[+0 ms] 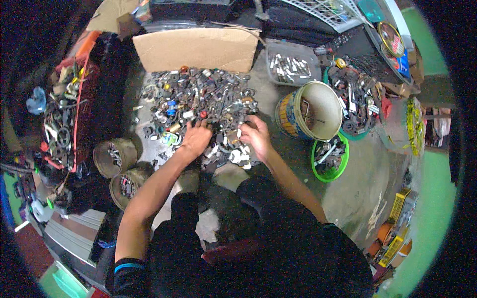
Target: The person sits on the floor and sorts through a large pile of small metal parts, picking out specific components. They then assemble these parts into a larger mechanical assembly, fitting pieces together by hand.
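Observation:
A broad pile of small mixed parts (198, 94), mostly black, grey and white, is spread over the floor in front of me. My left hand (198, 139) rests on the near middle of it, back up, its fingers apart and tips among the parts; nothing shows in its grasp. To its right, my right hand (256, 136) pinches a small white cylindrical piece (239, 132) between thumb and fingers. A blue spool-like part (171, 108) lies in the pile left of my hands, and white pieces (241, 157) sit at its near edge.
Cardboard (198, 48) stands behind the pile. A paint bucket (325, 111), a green basin (343, 171) and a clear tray (268, 54) of white cylinders stand right. Two small tubs (102, 171) and a red crate (82, 119) of parts are left.

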